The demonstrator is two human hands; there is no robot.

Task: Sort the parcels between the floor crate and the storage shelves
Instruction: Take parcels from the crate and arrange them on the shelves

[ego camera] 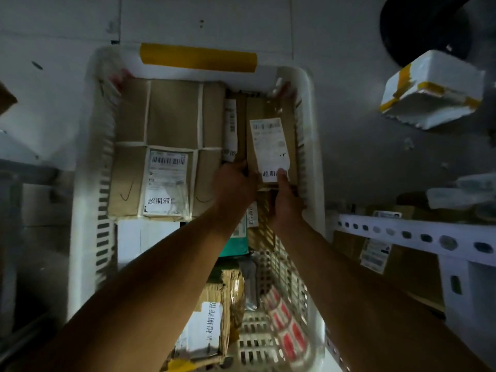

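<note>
A white slatted floor crate (88,200) lies below me, full of parcels. A narrow brown parcel (271,114) with a white label stands at the crate's far right. My left hand (233,183) grips its near left edge. My right hand (285,200) holds its near end, thumb on the label. A large flat brown parcel (171,114) with white tape and a label fills the far left. A thin parcel (231,124) is wedged between the two. Nearer me lie a white parcel (139,237), a green one (236,242) and a taped brown one (214,326).
A white perforated metal shelf (418,234) stands at the right with brown parcels (402,261) under its rail. A white foam box with yellow tape (432,87) sits at the upper right near a dark round object (418,28). Grey floor surrounds the crate.
</note>
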